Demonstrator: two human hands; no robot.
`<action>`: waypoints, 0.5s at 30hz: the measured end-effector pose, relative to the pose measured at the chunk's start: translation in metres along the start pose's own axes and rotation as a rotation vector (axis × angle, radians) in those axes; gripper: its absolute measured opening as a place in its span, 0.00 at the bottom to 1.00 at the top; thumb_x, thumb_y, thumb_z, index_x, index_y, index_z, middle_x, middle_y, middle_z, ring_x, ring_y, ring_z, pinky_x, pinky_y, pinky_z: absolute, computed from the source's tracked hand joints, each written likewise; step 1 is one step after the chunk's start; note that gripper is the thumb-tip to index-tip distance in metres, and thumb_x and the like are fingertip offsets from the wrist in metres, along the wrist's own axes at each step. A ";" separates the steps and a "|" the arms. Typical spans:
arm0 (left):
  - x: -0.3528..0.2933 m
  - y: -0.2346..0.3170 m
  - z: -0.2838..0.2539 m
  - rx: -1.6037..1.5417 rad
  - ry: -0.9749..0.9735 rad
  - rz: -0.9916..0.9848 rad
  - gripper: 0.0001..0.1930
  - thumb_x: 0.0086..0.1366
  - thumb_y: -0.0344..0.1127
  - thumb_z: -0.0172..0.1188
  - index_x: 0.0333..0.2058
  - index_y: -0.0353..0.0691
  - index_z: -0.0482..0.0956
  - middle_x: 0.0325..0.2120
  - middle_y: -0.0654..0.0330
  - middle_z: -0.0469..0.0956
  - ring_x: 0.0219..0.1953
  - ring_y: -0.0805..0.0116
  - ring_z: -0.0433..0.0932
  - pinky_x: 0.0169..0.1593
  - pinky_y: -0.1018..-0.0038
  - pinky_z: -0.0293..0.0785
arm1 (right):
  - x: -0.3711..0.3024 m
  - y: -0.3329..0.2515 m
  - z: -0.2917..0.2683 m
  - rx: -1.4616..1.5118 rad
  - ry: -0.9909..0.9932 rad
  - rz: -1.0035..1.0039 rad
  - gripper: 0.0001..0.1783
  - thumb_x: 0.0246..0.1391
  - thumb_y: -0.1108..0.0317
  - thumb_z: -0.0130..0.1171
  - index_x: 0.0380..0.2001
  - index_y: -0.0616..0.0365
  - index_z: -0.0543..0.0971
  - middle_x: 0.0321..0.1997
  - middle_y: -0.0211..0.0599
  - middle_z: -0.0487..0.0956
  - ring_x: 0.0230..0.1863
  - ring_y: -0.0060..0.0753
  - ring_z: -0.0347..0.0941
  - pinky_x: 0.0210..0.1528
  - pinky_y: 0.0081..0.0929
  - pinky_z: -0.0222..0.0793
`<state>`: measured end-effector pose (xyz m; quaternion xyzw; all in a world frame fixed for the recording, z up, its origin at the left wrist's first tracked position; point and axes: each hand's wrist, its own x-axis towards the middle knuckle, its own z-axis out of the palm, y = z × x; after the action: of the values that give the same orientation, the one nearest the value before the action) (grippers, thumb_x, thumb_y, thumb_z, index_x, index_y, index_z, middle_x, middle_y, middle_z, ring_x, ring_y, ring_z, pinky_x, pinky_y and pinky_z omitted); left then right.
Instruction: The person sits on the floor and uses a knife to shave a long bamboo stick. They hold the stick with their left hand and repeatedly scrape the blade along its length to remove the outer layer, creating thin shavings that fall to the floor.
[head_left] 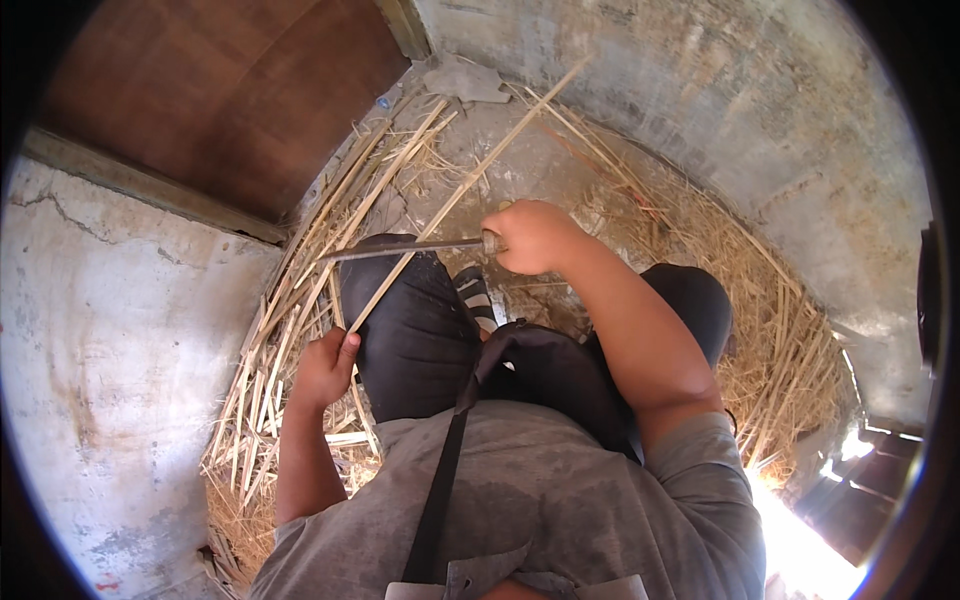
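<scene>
My left hand [325,368] is closed around the near end of a long, thin bamboo-like strip [482,171], beside my left knee. From there the strip slants up and right, its far end reaching toward the back wall. My right hand [535,237] grips the short handle of a knife [400,248] in front of me. Its long, narrow blade points left and crosses the strip above my left knee. Whether the edge bites into the strip I cannot tell.
Many split strips [285,310] lie heaped along my left side. Curly pale shavings [765,360] cover the floor at right. Stained walls [120,370] close in on both sides, with a brown panel [230,90] at the far left.
</scene>
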<state>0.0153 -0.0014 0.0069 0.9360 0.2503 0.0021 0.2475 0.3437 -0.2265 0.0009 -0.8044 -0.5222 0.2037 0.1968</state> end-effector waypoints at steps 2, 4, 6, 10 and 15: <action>-0.003 -0.003 0.001 0.006 0.002 -0.001 0.26 0.76 0.53 0.51 0.28 0.33 0.72 0.19 0.40 0.74 0.26 0.36 0.76 0.30 0.53 0.70 | 0.000 0.002 -0.003 0.029 -0.019 -0.023 0.16 0.48 0.63 0.60 0.40 0.57 0.82 0.41 0.52 0.83 0.47 0.58 0.79 0.49 0.48 0.75; 0.002 -0.004 0.006 -0.012 0.008 0.004 0.26 0.76 0.53 0.51 0.28 0.33 0.72 0.19 0.40 0.74 0.26 0.36 0.77 0.30 0.53 0.70 | 0.008 0.041 0.005 0.170 0.064 0.152 0.16 0.47 0.64 0.61 0.40 0.58 0.83 0.42 0.52 0.83 0.47 0.57 0.79 0.50 0.47 0.75; 0.005 -0.006 0.005 -0.012 0.004 0.013 0.26 0.76 0.53 0.51 0.28 0.33 0.73 0.20 0.41 0.75 0.26 0.36 0.76 0.31 0.53 0.70 | 0.012 0.056 0.003 0.197 0.137 0.234 0.17 0.47 0.64 0.61 0.41 0.59 0.83 0.43 0.52 0.83 0.47 0.56 0.79 0.50 0.45 0.75; 0.002 0.000 -0.002 -0.030 -0.036 -0.023 0.26 0.76 0.53 0.51 0.28 0.33 0.73 0.20 0.41 0.76 0.26 0.37 0.76 0.31 0.53 0.70 | 0.006 0.039 0.007 0.134 0.145 0.120 0.18 0.46 0.65 0.61 0.41 0.59 0.83 0.45 0.51 0.84 0.49 0.56 0.79 0.51 0.44 0.76; 0.002 0.003 -0.007 0.001 -0.035 -0.020 0.27 0.76 0.54 0.50 0.29 0.32 0.73 0.21 0.41 0.76 0.27 0.37 0.77 0.32 0.53 0.71 | 0.001 -0.014 0.001 -0.105 -0.044 0.044 0.19 0.45 0.66 0.61 0.43 0.58 0.83 0.46 0.50 0.84 0.49 0.57 0.79 0.52 0.44 0.75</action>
<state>0.0176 0.0007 0.0141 0.9334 0.2554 -0.0170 0.2515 0.3332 -0.2203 0.0074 -0.8203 -0.5185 0.1977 0.1383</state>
